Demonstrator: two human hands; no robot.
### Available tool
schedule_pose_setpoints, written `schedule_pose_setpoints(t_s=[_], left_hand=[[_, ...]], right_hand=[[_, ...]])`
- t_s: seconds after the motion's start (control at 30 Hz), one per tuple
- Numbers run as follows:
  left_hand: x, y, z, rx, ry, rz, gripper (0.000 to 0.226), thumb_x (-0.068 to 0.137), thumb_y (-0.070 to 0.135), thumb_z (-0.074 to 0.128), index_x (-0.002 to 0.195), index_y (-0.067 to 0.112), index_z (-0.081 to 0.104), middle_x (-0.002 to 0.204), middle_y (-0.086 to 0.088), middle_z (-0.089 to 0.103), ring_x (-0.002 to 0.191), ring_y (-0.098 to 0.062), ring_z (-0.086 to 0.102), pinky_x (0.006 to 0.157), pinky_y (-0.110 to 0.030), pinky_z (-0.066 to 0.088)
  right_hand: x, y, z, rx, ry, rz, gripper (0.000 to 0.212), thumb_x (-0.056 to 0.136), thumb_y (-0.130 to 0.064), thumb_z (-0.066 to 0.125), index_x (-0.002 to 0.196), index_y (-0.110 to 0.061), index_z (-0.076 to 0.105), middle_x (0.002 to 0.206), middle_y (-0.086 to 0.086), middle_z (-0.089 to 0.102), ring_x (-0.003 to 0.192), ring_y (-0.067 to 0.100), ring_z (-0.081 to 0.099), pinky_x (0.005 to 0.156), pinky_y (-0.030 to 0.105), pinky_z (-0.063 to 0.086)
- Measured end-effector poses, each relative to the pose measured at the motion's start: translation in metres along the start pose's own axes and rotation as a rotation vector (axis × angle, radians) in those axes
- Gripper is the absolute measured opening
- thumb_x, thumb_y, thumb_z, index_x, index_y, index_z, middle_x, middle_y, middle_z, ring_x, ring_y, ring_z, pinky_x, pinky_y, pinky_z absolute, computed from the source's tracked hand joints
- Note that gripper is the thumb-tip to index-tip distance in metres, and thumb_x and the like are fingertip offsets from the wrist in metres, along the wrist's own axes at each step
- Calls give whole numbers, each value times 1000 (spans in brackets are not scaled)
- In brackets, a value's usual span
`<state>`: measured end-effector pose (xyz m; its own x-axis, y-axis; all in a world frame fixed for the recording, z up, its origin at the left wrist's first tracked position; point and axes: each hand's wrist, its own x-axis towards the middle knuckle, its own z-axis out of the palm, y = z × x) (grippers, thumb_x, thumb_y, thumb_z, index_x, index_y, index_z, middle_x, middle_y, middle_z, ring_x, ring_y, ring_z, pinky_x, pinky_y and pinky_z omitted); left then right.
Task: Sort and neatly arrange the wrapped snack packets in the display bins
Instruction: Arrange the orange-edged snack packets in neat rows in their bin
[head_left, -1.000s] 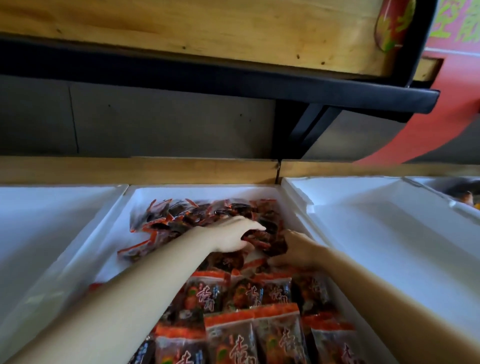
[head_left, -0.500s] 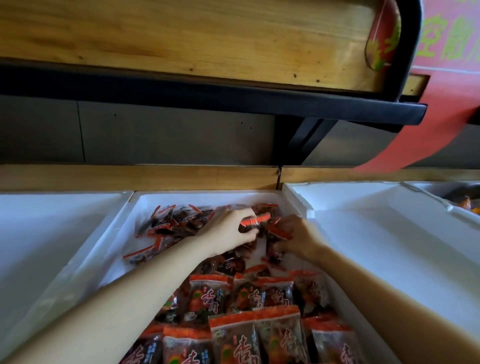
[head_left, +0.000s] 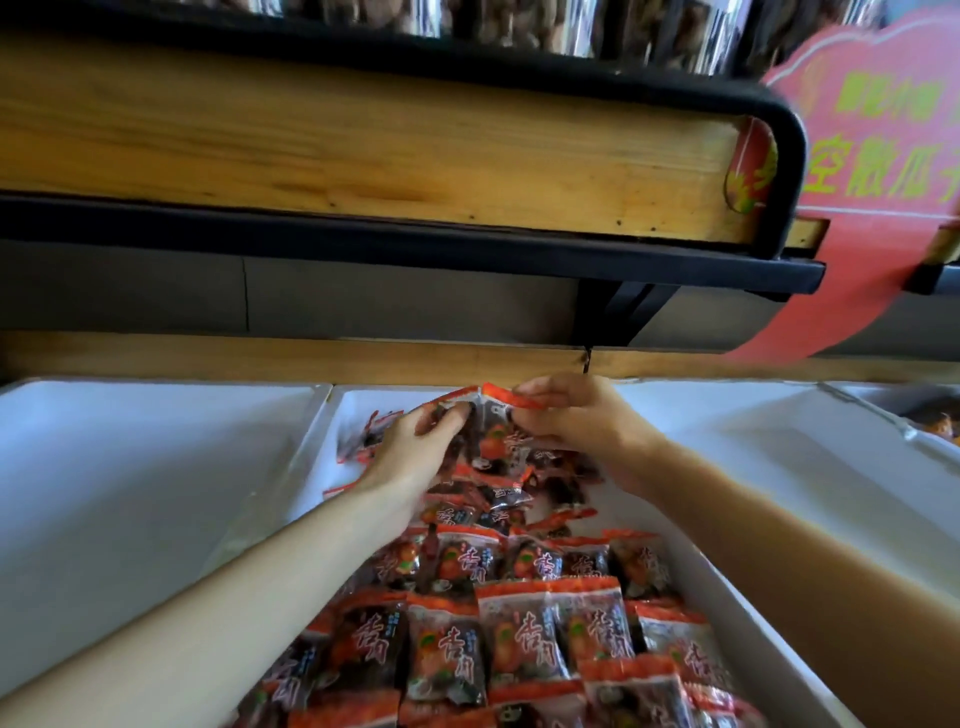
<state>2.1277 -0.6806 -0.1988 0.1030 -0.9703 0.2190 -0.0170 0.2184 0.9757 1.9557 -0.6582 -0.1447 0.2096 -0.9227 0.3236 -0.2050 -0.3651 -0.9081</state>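
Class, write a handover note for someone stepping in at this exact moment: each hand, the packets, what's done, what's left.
Left hand: fingers pinch the raised left packet by its red edge.
Right hand: fingers pinch the raised right packet beside it.
Middle bin: near rows lie neat (done); far heap is jumbled.
Left: probably lay both raised packets in line, then straighten the heap.

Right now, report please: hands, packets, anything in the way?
Left hand and right hand pinch raised packets by red top edges. Near rows neat, far pile loose in middle bin. Nothing in the way.
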Motion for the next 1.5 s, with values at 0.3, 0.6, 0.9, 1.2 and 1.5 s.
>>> schedule_pose_setpoints(t_s=[0.3,0.6,0.9,1.2,1.5], left_hand=[[-74,34,-56,-148,-146,-46,65,61,49,76,118,21,63,113,3,73,116,-19,62,108,-47,41],[-97,27,-105,-260,204,96,25,87,23,68,109,13,65,92,-3,74,85,-14,69,76,-32,51],[-84,6,-142,-214,311,170,18,91,22,64,107,17,57,90,1,64,81,-13,62,79,-30,54],[-69,6,-146,-181,334,136,28,95,32,59,115,16,49,99,-1,60,89,-12,61,69,-19,48],[-71,10,-146,-255,489,56,18,97,35,56,89,22,45,94,-4,58,81,-15,61,77,-36,58]], right_hand=[[-14,-41,75,-107,-83,-190,12,77,-7,74,74,-16,67,73,1,69,68,14,68,68,31,59],[14,-42,129,-67,-232,-339,8,90,-7,59,90,-13,63,84,0,67,80,10,65,78,23,56],[82,69,159,-720,-468,36,32,92,-16,58,121,-3,51,109,5,57,103,22,57,89,31,46],[95,73,176,-824,-365,112,69,77,-26,77,134,-9,43,123,7,55,96,11,45,78,17,41],[56,-4,168,-126,10,-47,20,90,-19,61,104,-4,64,84,6,64,70,14,60,70,30,53]])
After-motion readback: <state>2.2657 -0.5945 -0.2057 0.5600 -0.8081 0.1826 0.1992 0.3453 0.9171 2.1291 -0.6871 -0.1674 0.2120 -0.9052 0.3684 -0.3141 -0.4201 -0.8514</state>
